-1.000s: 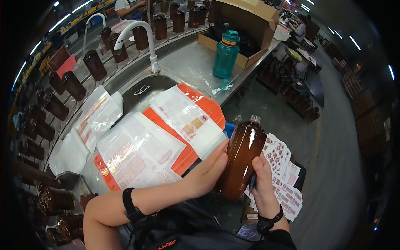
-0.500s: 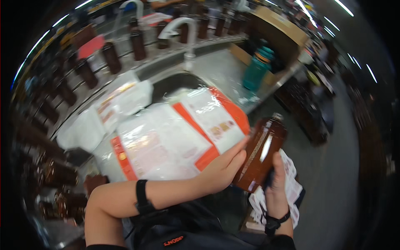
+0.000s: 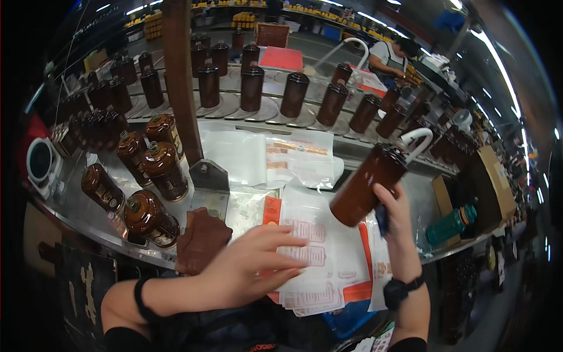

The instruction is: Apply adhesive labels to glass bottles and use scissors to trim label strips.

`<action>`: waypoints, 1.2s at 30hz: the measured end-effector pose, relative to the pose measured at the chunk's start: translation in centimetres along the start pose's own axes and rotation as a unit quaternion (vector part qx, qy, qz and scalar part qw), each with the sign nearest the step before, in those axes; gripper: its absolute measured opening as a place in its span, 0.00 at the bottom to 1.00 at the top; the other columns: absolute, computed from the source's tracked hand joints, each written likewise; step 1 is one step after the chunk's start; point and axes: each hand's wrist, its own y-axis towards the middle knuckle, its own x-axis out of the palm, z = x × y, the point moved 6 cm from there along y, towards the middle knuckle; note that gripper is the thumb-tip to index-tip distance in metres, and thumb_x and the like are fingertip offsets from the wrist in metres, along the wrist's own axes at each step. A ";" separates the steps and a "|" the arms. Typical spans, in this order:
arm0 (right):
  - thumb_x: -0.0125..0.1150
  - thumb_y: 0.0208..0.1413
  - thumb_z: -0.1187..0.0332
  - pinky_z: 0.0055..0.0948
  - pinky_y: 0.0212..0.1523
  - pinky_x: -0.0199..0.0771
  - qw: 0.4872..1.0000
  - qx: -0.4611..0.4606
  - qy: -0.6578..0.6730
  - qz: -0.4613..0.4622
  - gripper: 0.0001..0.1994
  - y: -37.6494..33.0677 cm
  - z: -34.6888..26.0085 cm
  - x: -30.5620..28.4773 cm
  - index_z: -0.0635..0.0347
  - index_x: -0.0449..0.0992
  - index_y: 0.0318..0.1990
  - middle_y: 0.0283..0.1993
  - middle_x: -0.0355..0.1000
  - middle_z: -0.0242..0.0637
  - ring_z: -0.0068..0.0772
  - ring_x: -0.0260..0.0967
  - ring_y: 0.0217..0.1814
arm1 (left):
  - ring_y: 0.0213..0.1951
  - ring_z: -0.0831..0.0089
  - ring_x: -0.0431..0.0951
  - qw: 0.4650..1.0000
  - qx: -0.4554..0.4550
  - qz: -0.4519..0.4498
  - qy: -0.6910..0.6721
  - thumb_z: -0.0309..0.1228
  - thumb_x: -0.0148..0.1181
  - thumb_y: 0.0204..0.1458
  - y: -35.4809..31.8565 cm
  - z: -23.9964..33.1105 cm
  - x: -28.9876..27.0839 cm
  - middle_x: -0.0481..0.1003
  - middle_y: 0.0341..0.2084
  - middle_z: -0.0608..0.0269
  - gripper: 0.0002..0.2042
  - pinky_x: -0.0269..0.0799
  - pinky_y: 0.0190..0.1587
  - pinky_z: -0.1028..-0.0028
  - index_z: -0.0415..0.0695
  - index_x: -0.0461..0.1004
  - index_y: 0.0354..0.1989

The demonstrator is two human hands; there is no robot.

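Observation:
A brown glass bottle (image 3: 366,185) is tilted in the air, its neck to the upper right. My right hand (image 3: 396,214) is closed around its near side, and a small dark blue thing shows by the palm. Beneath the bottle, a stack of printed label sheets (image 3: 334,258) in clear and orange-edged plastic covers the worktop. My left hand (image 3: 261,258) hovers over the left part of these sheets, fingers spread and nothing in them. Just left of that hand lies a folded brown cloth (image 3: 202,240).
Several labelled brown bottles (image 3: 149,217) stand at the left by a wooden post (image 3: 182,82). Plain brown bottles (image 3: 252,88) line the conveyor (image 3: 261,110) beyond. To the right are a white curved tap (image 3: 419,138), a teal water bottle (image 3: 451,224) and a cardboard box (image 3: 495,182). Another person (image 3: 387,61) works far off.
My left hand has left the bottle and moved over the sheets, fingers spreading. The right hand has brought the bottle up above the worktop. The view has swung left.

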 end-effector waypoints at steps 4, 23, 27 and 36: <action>0.69 0.48 0.73 0.24 0.49 0.71 0.998 -0.044 -0.027 0.022 0.27 7.6 5.0 1.2 0.65 0.62 0.54 0.46 0.72 0.39 0.27 0.71 0.48 | 0.52 0.56 0.73 0.992 -0.115 0.048 0.037 0.27 0.62 0.48 -6.5 -0.8 -5.3 0.75 0.48 0.55 0.09 0.67 0.54 0.63 0.43 0.81 0.38; 0.75 0.40 0.55 0.32 0.58 0.62 0.857 -0.135 -0.421 0.264 0.39 24.4 10.9 -14.4 0.74 0.66 0.55 0.54 0.69 0.48 0.40 0.66 0.55 | 0.33 0.73 0.74 0.833 -0.337 0.428 0.092 0.17 0.52 0.54 -21.5 -4.8 -15.1 0.76 0.30 0.59 0.09 0.68 0.40 0.77 0.35 0.78 0.40; 0.74 0.41 0.52 0.31 0.60 0.60 0.878 -0.105 -0.414 0.218 0.43 26.6 12.0 -15.6 0.75 0.62 0.59 0.57 0.66 0.49 0.39 0.65 0.58 | 0.40 0.68 0.72 0.835 -0.308 0.418 0.184 0.20 0.61 0.46 -21.9 -6.2 -14.5 0.73 0.33 0.61 0.13 0.66 0.45 0.74 0.41 0.79 0.42; 0.65 0.50 0.46 0.32 0.59 0.61 0.845 -0.141 -0.483 0.178 0.38 22.2 7.6 -17.7 0.71 0.66 0.59 0.56 0.69 0.52 0.43 0.66 0.59 | 0.66 0.57 0.54 0.934 -0.242 0.234 0.116 0.35 0.73 0.37 -17.4 -11.7 -12.1 0.55 0.64 0.52 0.51 0.57 0.64 0.61 0.42 0.45 0.69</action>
